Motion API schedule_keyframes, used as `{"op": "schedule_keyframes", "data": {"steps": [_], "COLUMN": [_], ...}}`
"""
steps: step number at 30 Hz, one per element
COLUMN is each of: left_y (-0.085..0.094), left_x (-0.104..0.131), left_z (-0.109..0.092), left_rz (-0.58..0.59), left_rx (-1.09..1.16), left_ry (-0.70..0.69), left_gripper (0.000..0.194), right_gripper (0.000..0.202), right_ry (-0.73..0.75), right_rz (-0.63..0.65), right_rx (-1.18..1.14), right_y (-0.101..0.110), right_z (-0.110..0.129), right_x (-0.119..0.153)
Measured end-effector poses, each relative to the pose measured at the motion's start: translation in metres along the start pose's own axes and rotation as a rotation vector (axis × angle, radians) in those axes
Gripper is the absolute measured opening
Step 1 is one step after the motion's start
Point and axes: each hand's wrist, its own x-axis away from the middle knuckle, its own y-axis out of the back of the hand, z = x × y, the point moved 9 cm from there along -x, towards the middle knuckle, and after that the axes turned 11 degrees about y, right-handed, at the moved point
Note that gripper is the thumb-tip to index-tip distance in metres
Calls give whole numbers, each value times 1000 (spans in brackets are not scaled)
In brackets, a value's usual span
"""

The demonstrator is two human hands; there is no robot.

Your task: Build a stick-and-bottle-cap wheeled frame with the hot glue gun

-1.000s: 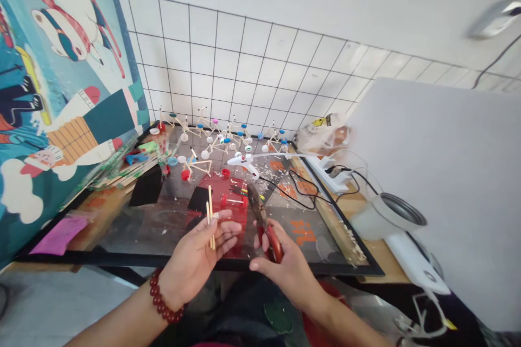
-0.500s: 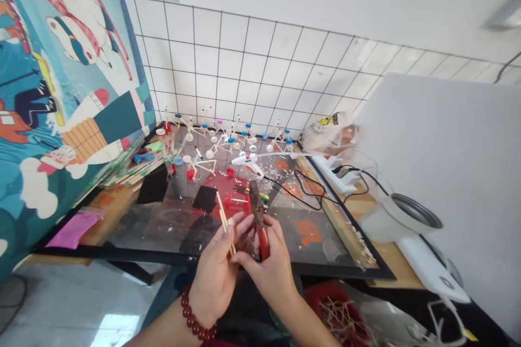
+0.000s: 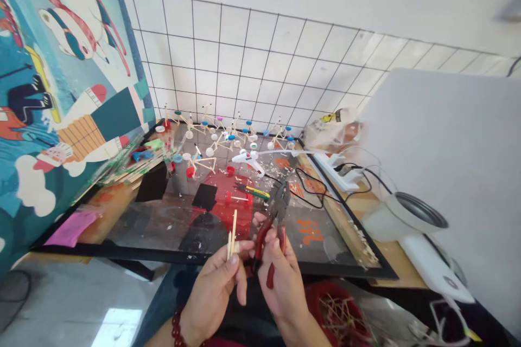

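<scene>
My left hand (image 3: 217, 282) pinches a few thin wooden sticks (image 3: 233, 233) between thumb and fingers, and they point up and away from me. In my right hand (image 3: 283, 282) are pliers (image 3: 278, 207) with red handles, the handles spread apart and the jaws pointing toward the far side. Both hands are close together over the table's near edge. Beyond them lie a green and yellow utility knife (image 3: 254, 191) and a red-ended piece with a white rod (image 3: 239, 199). A white glue gun (image 3: 249, 160) rests farther back.
Several small stick-and-bottle-cap models (image 3: 199, 162) stand along the table's back. Wood scraps litter the right side near a black cord (image 3: 309, 198). Black squares (image 3: 204, 197) and a pink packet (image 3: 72, 229) lie leftward. Under the table edge at right, a red bin (image 3: 340, 309) holds sticks.
The pliers have swung rightward and their handles have spread apart. My left hand has lowered slightly, with the sticks now more upright. The view has shifted a little.
</scene>
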Motion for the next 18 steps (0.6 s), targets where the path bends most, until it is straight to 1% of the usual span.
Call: {"op": "schedule_keyframes", "data": {"steps": [3, 5, 8, 11, 13, 15, 18], "left_y": [-1, -5, -17, -29, -35, -38, -42], "left_x": [-1, -1, 3, 8, 12, 16, 18], "left_z": [-4, -3, 0, -2, -8, -14, -15], "left_rz": [40, 98, 219, 305, 340, 351, 353], "left_rx": [48, 128, 236, 302, 334, 343, 334], "left_ry": [-3, 22, 82, 99, 87, 71, 80], "left_gripper": [32, 31, 29, 26, 26, 27, 27], "right_gripper": [28, 33, 38, 44, 45, 39, 32], "right_ry": [-78, -161, -250, -302, -318, -324, -418], "right_rz": [49, 78, 86, 162, 204, 224, 275], "right_rx": [-6, -3, -10, -63, -118, -159, -172], "right_y": [-4, -3, 0, -9, -16, -20, -24], "right_z": [-3, -6, -9, -9, -7, -3, -2], "right_x": [6, 12, 21, 28, 31, 32, 35]}}
